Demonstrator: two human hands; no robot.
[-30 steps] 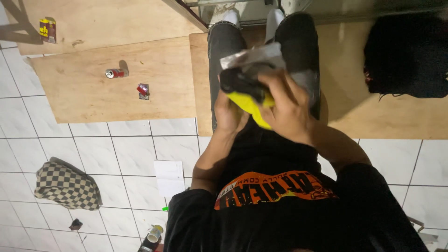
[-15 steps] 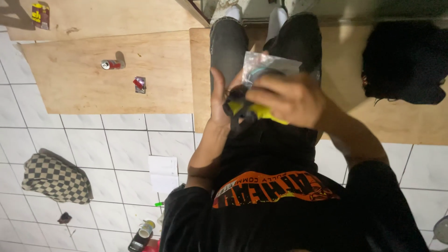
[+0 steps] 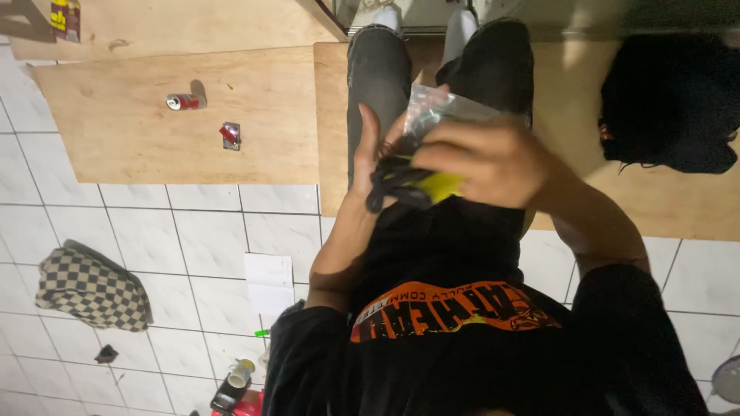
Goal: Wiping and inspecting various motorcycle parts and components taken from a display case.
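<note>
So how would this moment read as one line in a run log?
left hand: holds black-and-yellow item | right hand: grips clear plastic bag | both above lap | floor: can on plywood

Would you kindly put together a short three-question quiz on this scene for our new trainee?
1. True or false: the right hand grips a clear plastic bag.
2. What colour is the object held between both hands, beside the black cord?
3. Which lies on the plywood board? A) red drink can B) checkered cloth C) white paper

Key: 1 true; 2 yellow; 3 A. The left hand supports the bundle from the side.
</note>
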